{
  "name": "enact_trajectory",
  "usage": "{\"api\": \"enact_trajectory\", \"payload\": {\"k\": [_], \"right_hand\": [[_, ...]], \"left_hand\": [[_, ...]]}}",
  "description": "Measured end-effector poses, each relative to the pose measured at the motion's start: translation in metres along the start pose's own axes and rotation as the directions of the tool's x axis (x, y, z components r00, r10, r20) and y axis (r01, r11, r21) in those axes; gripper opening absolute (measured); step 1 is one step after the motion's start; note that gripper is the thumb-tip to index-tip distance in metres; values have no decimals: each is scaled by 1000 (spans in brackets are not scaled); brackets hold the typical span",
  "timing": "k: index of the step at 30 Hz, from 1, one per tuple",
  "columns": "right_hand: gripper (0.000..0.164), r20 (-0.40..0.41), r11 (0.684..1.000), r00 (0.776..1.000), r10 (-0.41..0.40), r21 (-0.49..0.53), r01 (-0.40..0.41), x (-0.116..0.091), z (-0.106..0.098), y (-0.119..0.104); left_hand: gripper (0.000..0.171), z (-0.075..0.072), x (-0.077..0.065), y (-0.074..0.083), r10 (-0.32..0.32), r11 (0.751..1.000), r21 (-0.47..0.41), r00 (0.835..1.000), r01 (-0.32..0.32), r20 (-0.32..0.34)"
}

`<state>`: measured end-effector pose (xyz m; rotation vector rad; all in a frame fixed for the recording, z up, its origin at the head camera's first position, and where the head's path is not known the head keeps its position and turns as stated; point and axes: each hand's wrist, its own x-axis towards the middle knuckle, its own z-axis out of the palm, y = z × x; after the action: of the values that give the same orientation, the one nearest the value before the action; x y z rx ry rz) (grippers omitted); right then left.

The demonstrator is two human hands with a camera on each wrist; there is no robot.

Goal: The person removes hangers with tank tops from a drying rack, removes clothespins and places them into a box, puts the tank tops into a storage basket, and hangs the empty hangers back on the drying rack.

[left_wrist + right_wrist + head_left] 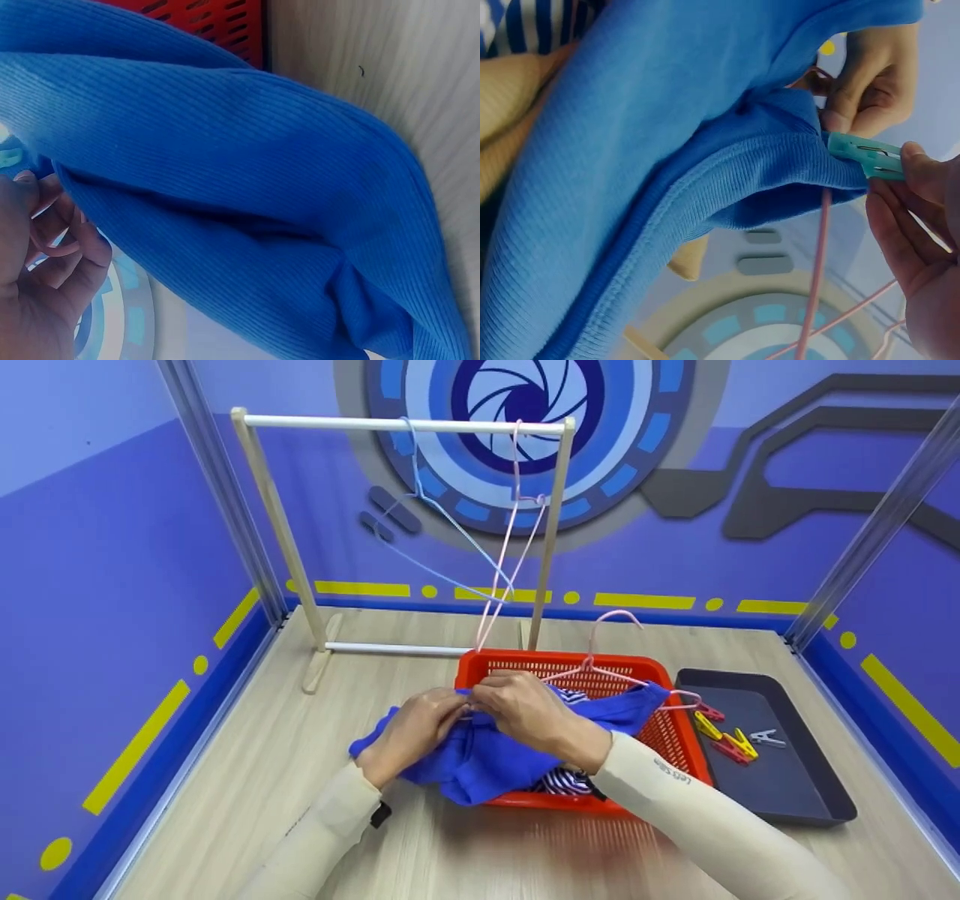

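A blue ribbed garment (480, 757) hangs over the left side of the red basket; a pink hanger (589, 664) runs along it. In the right wrist view, my right hand (525, 709) pinches a teal clothespin (866, 154) between thumb and fingers. The clothespin's front end sits at the garment's edge, close to the hanger's pink bar (821, 262). My left hand (420, 727) pinches the garment's edge beside the clothespin, its fingers curled in the left wrist view. The head view hides the clothespin behind the hands.
The red basket (694, 750) holds striped cloth (562, 781). At right, a dark tray (787, 787) carries several clothespins (739, 742). A rack (405, 424) behind bears a blue hanger (465, 536) and another pink hanger (506, 547).
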<state>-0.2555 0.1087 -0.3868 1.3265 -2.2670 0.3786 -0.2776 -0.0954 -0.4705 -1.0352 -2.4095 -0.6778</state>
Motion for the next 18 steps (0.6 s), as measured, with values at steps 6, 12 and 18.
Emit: {"api": "enact_trajectory", "payload": {"k": [6, 12, 18], "right_hand": [[5, -92, 997, 993, -78, 3, 79, -4, -11, -12], [20, -102, 998, 993, -64, -19, 63, -11, -28, -24], [42, -148, 998, 987, -66, -20, 64, -19, -55, -31]], "left_hand": [[15, 0, 0, 1, -15, 1000, 4, 1000, 15, 26], [19, -2, 0, 3, -48, 999, 3, 997, 48, 58], [18, -3, 0, 4, -63, 998, -1, 997, 63, 47]]}}
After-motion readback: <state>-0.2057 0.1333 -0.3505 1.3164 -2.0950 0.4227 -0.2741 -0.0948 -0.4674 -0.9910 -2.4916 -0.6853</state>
